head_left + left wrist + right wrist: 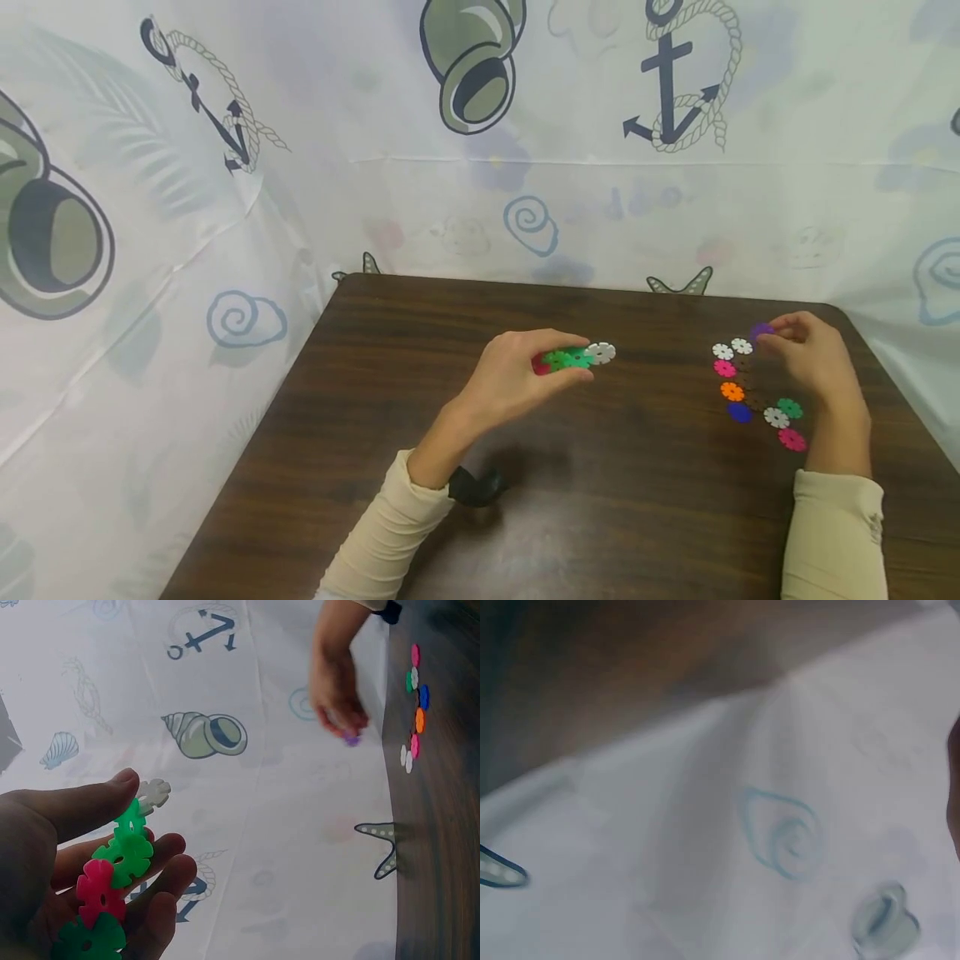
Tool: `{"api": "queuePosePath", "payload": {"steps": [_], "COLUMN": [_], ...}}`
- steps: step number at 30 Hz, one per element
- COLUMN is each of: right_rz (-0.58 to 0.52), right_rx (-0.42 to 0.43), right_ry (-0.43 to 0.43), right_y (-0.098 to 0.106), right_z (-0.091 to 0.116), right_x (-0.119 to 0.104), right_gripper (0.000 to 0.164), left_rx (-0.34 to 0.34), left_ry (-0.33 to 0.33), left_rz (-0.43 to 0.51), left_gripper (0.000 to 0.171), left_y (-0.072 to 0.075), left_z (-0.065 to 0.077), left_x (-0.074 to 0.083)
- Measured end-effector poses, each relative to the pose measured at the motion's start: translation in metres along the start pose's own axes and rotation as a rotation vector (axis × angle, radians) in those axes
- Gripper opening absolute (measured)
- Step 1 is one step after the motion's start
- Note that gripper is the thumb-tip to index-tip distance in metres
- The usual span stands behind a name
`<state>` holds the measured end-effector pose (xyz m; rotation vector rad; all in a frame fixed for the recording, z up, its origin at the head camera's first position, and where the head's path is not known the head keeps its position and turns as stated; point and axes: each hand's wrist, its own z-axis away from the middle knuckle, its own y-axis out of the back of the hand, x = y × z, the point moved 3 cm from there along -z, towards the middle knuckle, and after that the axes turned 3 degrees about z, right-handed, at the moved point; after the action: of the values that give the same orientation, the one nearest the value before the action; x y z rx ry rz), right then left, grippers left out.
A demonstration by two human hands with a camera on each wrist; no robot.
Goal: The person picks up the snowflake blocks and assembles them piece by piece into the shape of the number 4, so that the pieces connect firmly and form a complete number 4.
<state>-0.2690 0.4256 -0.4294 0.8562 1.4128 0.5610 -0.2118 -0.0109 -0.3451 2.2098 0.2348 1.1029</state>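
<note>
My left hand (510,375) holds a chain of interlocked flower-shaped plastic discs (124,859) between thumb and fingers, raised over the table. The chain runs from a dark green disc near the palm through pink and lighter green ones to a white disc (602,353) past the fingertips. At the right, my right hand (813,358) pinches a purple disc (762,332) between thumb and fingertips, above the far end of a group of loose discs. The right wrist view is blurred and shows only a sliver of that hand at its right edge.
Loose discs lie on the dark wooden table (637,492) under the right hand: white, pink (724,368), orange (732,392), blue (739,412), brown and green (789,407). A white patterned cloth (450,208) hangs behind the table and along its left side.
</note>
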Motion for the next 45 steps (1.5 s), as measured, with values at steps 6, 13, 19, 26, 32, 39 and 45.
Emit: {"api": "queuePosePath", "payload": {"steps": [6,13,19,26,32,39,45], "right_rz": [-0.050,-0.191,-0.250,-0.278,-0.305,-0.306,-0.287], "right_rx": [0.053,0.098,0.135,0.186,0.209,0.217,0.242], "right_ry": [0.109,0.173,0.281,0.424,0.462,0.547,0.603], "right_y": [0.013,0.018,0.016,0.014,0.016,0.014,0.010], "right_z": [0.013,0.038,0.060,0.079,0.095,0.112,0.121], "right_x": [-0.053,-0.099,-0.133,-0.156,-0.169,-0.186,-0.195], "right_gripper": [0.052,0.036,0.027,0.021,0.022,0.024,0.028], "left_rx": [0.019,0.050,0.087,0.091,0.078,0.083,0.097], "left_ry": [0.009,0.000,-0.013,-0.006,-0.026,-0.044,-0.084], "left_rz": [0.004,0.016,0.046,0.067,0.052,0.073,0.099], "left_gripper": [0.036,0.036,0.035,0.035,0.034,0.033,0.031], "left_y": [0.000,0.002,0.004,0.004,0.004,0.003,0.002], "left_z": [0.001,0.002,0.001,0.001,0.000,0.001,0.000], "left_x": [-0.001,-0.001,-0.001,-0.001,0.000,0.000,0.002]}}
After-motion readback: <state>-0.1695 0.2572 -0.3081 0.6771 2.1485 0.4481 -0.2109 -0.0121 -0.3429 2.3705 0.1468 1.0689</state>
